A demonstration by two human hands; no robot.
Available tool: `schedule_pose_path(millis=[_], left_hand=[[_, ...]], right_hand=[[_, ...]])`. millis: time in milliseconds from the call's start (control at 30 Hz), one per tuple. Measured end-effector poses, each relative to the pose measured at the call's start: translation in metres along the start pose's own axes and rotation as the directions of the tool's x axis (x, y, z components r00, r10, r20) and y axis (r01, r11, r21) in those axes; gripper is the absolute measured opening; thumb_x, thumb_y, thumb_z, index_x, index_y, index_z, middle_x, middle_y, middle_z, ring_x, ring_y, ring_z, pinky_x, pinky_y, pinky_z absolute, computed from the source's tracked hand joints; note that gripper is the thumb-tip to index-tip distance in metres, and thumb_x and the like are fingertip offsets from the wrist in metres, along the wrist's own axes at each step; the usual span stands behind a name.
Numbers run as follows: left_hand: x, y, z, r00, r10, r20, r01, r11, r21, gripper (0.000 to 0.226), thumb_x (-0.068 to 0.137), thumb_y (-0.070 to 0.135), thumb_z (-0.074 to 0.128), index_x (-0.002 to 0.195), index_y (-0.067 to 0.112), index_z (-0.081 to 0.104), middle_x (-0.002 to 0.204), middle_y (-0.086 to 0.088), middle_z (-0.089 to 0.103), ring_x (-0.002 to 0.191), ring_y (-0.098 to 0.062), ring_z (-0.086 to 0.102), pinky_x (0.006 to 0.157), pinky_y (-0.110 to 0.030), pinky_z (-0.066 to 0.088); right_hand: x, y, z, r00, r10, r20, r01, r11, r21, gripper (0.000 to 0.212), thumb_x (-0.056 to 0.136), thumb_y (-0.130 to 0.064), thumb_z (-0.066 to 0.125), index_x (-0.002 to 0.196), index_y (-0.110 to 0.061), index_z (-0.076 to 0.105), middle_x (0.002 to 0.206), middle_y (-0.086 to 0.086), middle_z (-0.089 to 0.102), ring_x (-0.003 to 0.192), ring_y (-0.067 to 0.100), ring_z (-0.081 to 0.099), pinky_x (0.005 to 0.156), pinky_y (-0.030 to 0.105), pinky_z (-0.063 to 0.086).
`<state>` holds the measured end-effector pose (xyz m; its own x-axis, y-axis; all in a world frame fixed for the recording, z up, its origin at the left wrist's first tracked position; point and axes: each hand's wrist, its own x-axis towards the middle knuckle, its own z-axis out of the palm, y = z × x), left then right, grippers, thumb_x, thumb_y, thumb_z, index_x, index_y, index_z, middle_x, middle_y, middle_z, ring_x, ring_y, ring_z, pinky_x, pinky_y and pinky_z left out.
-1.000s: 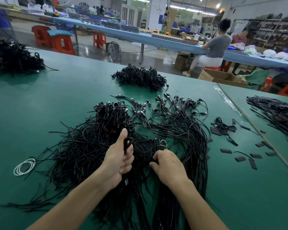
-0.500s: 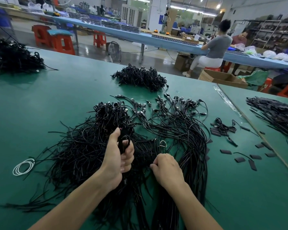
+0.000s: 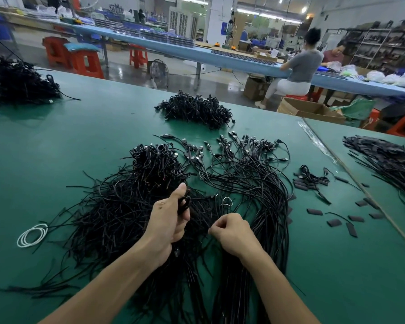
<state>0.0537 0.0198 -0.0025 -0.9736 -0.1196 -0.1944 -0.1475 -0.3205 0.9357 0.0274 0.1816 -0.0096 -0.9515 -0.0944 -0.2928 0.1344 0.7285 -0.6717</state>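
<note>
Left hand [image 3: 170,222]: closed round a coiled cable [image 3: 184,204], thumb up along it, held upright just above the middle of the cable pile [image 3: 243,181]. A tail of the coiled cable drops below the fist into the pile.

Right hand [image 3: 235,232]: fingers curled in, fingertips [image 3: 212,230] pinched together, over the near part of the pile, just right of the left hand. Cannot tell whether a strand sits between them. Hands near, not touching.

Pile lies loose on the green desk [image 3: 80,141], plug ends fanned at its far side. Left of the pile: white cord [image 3: 32,235], coiled flat. Beyond the pile: small bundle [image 3: 194,111]. Right of the pile: black sleeves [image 3: 334,222], scattered.
</note>
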Motion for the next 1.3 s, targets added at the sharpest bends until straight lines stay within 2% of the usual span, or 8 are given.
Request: schedule_pose_path(millis=[300, 433, 600, 767, 900, 1000, 1133, 1300], left_hand=[[-0.003, 0.002, -0.002, 0.996, -0.060, -0.063, 0.057, 0.997, -0.051, 0.070, 0.100, 0.059, 0.037, 0.044, 0.021, 0.053, 0.047, 0.003, 0.030, 0.036, -0.010, 0.020, 0.034, -0.018, 0.017], [-0.007, 0.002, 0.000, 0.995, -0.096, -0.034, 0.096, 0.995, -0.006, 0.066, 0.104, 0.050, 0.036, 0.049, 0.019, 0.056, 0.044, 0.003, 0.030, 0.035, -0.010, 0.019, 0.035, -0.016, 0.016], [-0.012, 0.006, 0.010, 0.985, -0.138, 0.102, 0.129, 0.987, 0.091, 0.030, 0.099, 0.029, 0.042, 0.072, 0.018, 0.046, 0.044, 0.004, 0.028, 0.034, -0.010, 0.017, 0.036, -0.012, 0.015], [-0.022, 0.010, 0.016, 0.956, 0.089, 0.280, -0.118, 0.989, 0.088, 0.025, 0.103, 0.020, 0.041, 0.108, 0.012, 0.064, 0.052, 0.008, 0.048, 0.034, -0.004, 0.034, 0.035, -0.014, 0.025], [-0.028, 0.008, 0.020, 0.959, 0.162, 0.232, -0.189, 0.977, 0.096, 0.049, 0.109, 0.025, 0.028, 0.099, 0.009, 0.074, 0.049, 0.011, 0.059, 0.037, 0.001, 0.049, 0.039, -0.009, 0.035], [-0.028, 0.008, 0.023, 0.953, 0.239, 0.186, -0.255, 0.965, 0.068, 0.050, 0.110, 0.026, 0.024, 0.108, 0.004, 0.069, 0.049, 0.012, 0.060, 0.039, 0.002, 0.053, 0.041, -0.007, 0.037], [-0.022, 0.004, 0.022, 0.943, 0.308, 0.124, -0.318, 0.946, 0.070, 0.051, 0.110, 0.024, 0.024, 0.097, 0.012, 0.072, 0.044, 0.007, 0.049, 0.035, -0.002, 0.034, 0.037, -0.016, 0.028], [-0.014, -0.003, 0.020, 0.977, 0.212, 0.014, -0.212, 0.976, 0.042, 0.062, 0.106, 0.047, 0.032, 0.065, 0.017, 0.068, 0.052, 0.000, 0.049, 0.039, -0.008, 0.034, 0.038, -0.019, 0.026]], right_hand=[[-0.006, 0.006, 0.005, 0.973, -0.221, 0.069, 0.226, 0.971, -0.073, 0.012, 0.099, -0.024, 0.056, 0.089, -0.030, 0.056, 0.088, -0.009, 0.062, 0.071, 0.004, 0.056, 0.058, 0.012, 0.045], [-0.013, 0.000, 0.004, 0.933, -0.318, -0.166, 0.340, 0.931, 0.130, 0.014, 0.096, -0.016, 0.064, 0.089, -0.028, 0.063, 0.084, -0.009, 0.067, 0.076, -0.001, 0.061, 0.067, 0.014, 0.048], [-0.031, -0.023, -0.012, 0.850, -0.379, -0.365, 0.508, 0.773, 0.379, 0.024, 0.087, -0.006, 0.074, 0.093, -0.028, 0.071, 0.083, -0.009, 0.072, 0.079, 0.006, 0.067, 0.075, 0.019, 0.054], [-0.054, -0.035, -0.024, 0.824, -0.530, -0.199, 0.566, 0.769, 0.296, 0.031, 0.087, 0.002, 0.069, 0.091, -0.028, 0.077, 0.088, -0.013, 0.076, 0.083, 0.004, 0.072, 0.076, 0.017, 0.056], [-0.063, -0.037, -0.033, 0.832, -0.543, -0.112, 0.544, 0.762, 0.351, 0.028, 0.085, 0.007, 0.069, 0.094, -0.017, 0.080, 0.106, -0.017, 0.075, 0.100, 0.002, 0.070, 0.087, 0.017, 0.054], [-0.067, -0.036, -0.032, 0.853, -0.491, -0.180, 0.522, 0.812, 0.260, 0.019, 0.085, -0.008, 0.075, 0.089, -0.026, 0.078, 0.088, -0.017, 0.075, 0.083, 0.001, 0.071, 0.075, 0.017, 0.054], [-0.069, -0.035, -0.023, 0.864, -0.411, -0.291, 0.467, 0.870, 0.158, 0.013, 0.087, -0.017, 0.075, 0.080, -0.028, 0.073, 0.074, -0.014, 0.070, 0.068, 0.000, 0.062, 0.064, 0.014, 0.047], [-0.076, -0.035, -0.007, 0.717, -0.624, -0.309, 0.553, 0.780, -0.293, 0.007, 0.095, -0.019, 0.064, 0.096, -0.021, 0.070, 0.093, -0.013, 0.058, 0.086, 0.005, 0.055, 0.076, 0.018, 0.049]])
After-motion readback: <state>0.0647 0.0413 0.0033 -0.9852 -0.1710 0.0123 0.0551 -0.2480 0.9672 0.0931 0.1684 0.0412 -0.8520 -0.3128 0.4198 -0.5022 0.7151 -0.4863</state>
